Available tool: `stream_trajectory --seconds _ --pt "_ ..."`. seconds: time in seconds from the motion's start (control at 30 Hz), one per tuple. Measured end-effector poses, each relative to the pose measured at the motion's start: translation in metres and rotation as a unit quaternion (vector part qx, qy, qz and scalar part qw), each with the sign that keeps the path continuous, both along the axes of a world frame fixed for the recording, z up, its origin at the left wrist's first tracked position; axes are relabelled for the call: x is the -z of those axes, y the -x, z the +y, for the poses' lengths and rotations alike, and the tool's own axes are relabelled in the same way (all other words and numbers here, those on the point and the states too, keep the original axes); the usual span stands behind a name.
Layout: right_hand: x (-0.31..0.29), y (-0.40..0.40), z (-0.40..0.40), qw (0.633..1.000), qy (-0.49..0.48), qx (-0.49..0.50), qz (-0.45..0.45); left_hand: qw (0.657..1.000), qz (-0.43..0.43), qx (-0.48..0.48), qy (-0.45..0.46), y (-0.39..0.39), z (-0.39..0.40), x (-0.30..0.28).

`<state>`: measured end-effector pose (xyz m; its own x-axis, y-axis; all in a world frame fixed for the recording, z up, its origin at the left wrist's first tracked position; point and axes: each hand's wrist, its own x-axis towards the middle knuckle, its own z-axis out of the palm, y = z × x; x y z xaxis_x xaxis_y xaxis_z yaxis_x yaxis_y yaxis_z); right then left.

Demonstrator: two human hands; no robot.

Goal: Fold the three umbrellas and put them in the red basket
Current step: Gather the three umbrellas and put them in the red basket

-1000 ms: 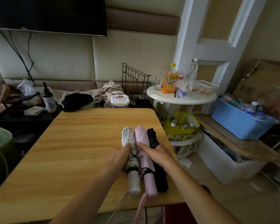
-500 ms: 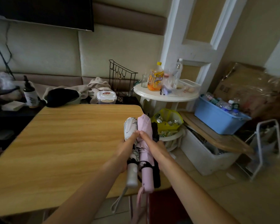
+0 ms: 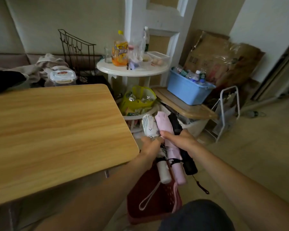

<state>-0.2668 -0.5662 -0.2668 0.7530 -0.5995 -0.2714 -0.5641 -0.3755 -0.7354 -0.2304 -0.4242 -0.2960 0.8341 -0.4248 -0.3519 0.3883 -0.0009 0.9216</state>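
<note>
Three folded umbrellas are held side by side as one bundle, off the wooden table (image 3: pixel 53 130) and just past its right edge. One white patterned umbrella (image 3: pixel 149 126) lies nearest the table, one pink umbrella (image 3: pixel 167 130) in the middle, and one black umbrella (image 3: pixel 188 161) farthest from the table. The bundle is grasped from both sides: the left hand (image 3: pixel 151 146) is curled round the white umbrella, and the right hand (image 3: pixel 182 141) is curled over the pink and black ones. One red basket (image 3: pixel 150 205) stands on the floor directly beneath the handles (its wall is pierced with small holes). Three wrist straps hang down from the handles, the white one looping across the basket. Beyond the table's far right corner, one round white side table (image 3: pixel 132 71) and one blue tub (image 3: pixel 187 92) of bottles are seen.
</note>
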Motion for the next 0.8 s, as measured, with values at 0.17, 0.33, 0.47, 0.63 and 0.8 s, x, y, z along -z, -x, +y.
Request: stream_trajectory --seconds 0.17,0.33,0.47,0.63,0.8 --pt "0.092 0.001 -0.032 0.993 -0.103 -0.027 0.052 0.998 0.05 0.012 -0.026 0.006 -0.022 0.086" --pt "0.213 -0.023 -0.036 0.982 -0.158 -0.034 0.097 0.989 0.093 -0.021 -0.112 -0.007 -0.019 0.172" --pt "0.271 -0.038 -0.024 0.971 -0.187 -0.045 0.142 0.98 0.089 -0.045 -0.171 -0.023 -0.022 0.239" --pt "0.339 -0.043 -0.015 0.963 -0.203 -0.06 0.166 0.97 0.139 -0.036 -0.197 -0.032 -0.033 0.308" --pt "0.383 -0.034 -0.001 0.97 -0.153 -0.075 0.171 0.959 0.172 -0.008 -0.224 -0.032 -0.031 0.341"
